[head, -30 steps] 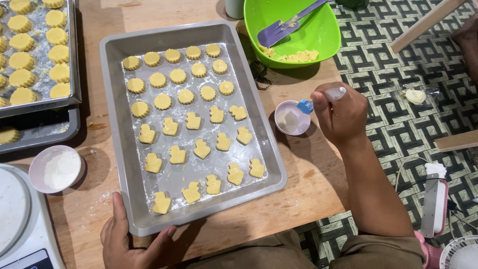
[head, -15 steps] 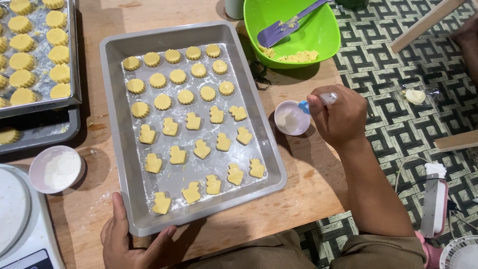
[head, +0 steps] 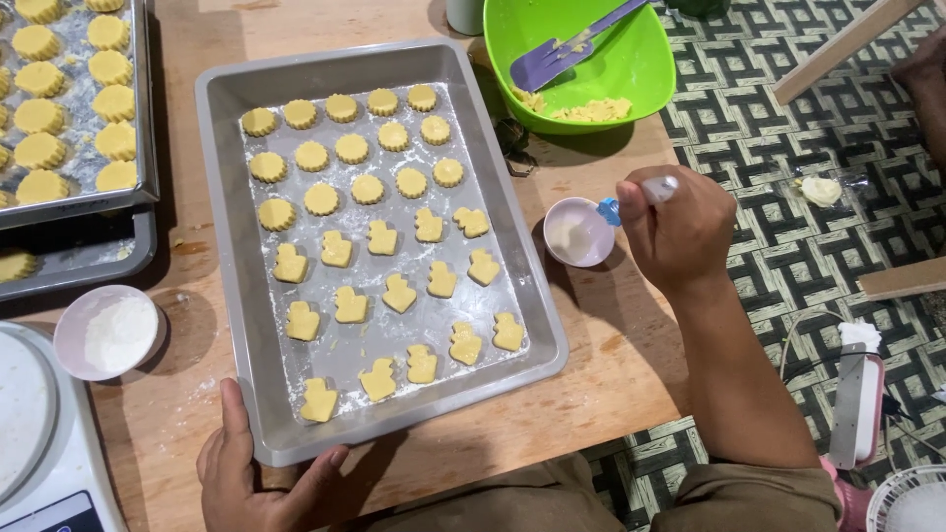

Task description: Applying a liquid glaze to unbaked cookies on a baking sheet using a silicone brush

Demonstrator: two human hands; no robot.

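Note:
A grey baking tray (head: 229,236) lies on the wooden table, filled with rows of raw yellow cookies (head: 368,188), round ones at the far end and figure-shaped ones nearer me. My left hand (head: 251,478) grips the tray's near left corner. My right hand (head: 678,229) holds a small brush (head: 631,200) with a blue head, its tip over the rim of a little pale bowl (head: 579,232) just right of the tray.
A green bowl (head: 631,74) with a purple spatula and dough scraps stands at the back. Other trays of round cookies (head: 69,108) sit at the left. A small bowl of flour (head: 108,333) and a white scale (head: 39,443) lie near left. Patterned floor mat is on the right.
My right hand has shifted slightly left, bringing the brush tip to the small bowl's rim. My left hand and the tray have stayed put.

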